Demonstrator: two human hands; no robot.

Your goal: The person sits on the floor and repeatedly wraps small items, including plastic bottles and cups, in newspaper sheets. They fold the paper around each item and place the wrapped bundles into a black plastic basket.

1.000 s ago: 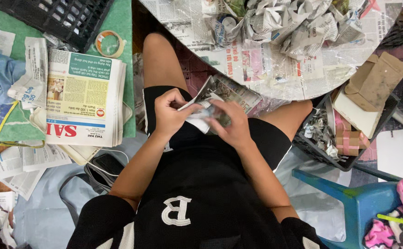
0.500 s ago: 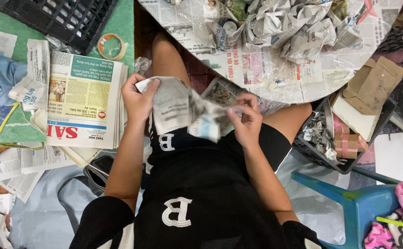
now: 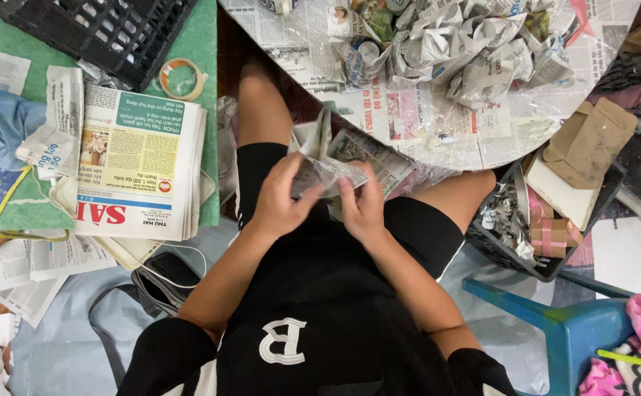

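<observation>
Over the lap of a seated person in black shorts, both hands meet on a crumpled sheet of newspaper (image 3: pixel 335 163), held just above the thighs and just short of the near edge of the round table (image 3: pixel 437 139). The left hand (image 3: pixel 280 198) curls around the sheet's left side, fingers folded over the paper and thumb pressed against it; the right hand (image 3: pixel 363 205) pinches the lower right part between thumb and fingertips — so both hands are closed on the same sheet, close together and nearly touching. The paper stands partly upright, creased and bunched between them. The table is covered in spread newsprint, with a heap of crumpled newspaper wads (image 3: pixel 474 51) piled across its far half. To the person's left, on a green mat, lies a neat stack of folded newspapers (image 3: pixel 141 165), with a roll of tape (image 3: pixel 182 78) just beyond it and a black plastic crate (image 3: pixel 100 29) at the top corner. To the right, a dark basket (image 3: pixel 533 227) holds scraps and small boxes — beside it, flattened brown cardboard (image 3: pixel 591 139). A blue plastic stool (image 3: pixel 569 330) stands at the lower right.
</observation>
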